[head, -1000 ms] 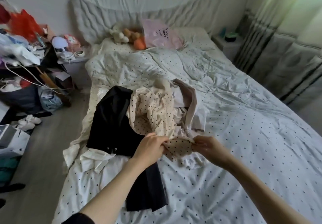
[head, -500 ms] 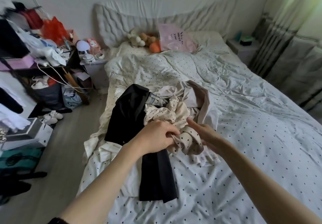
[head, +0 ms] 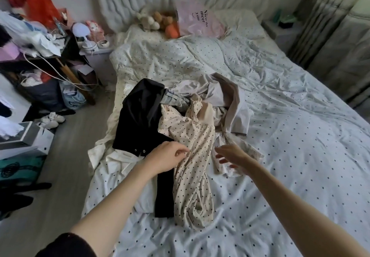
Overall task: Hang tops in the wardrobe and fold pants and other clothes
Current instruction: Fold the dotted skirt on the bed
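Nearest the camera, two bare forearms reach out over the bed (head: 300, 156). The left hand (head: 167, 157) sits at the edge of the cream polka-dot garment (head: 192, 168), fingers loosely curled against the cloth; whether it pinches the fabric or merely touches it I cannot tell. The right hand (head: 232, 156) hovers just beside the garment with fingers spread, holding nothing, probably ready to take another part of it.

The polka-dot garment lies in a long twisted strip down the duvet, likely drawn out of the pile so it can be sorted as a top or something to fold. To its left, partly beneath it, lies a black garment (head: 140, 116) with metal snaps. Behind are denim jeans (head: 175, 100) and a greyish-beige garment (head: 226, 94), heaped together, none yet folded.

The duvet cover is white with dark dots and heavily creased, a soft, uneven surface for folding. Farther back are plush toys (head: 154, 19) and a pink pillow (head: 197, 19) against the padded headboard. A cluttered side table (head: 40, 42) stands left; curtains (head: 330, 26) hang right. No wardrobe is visible.
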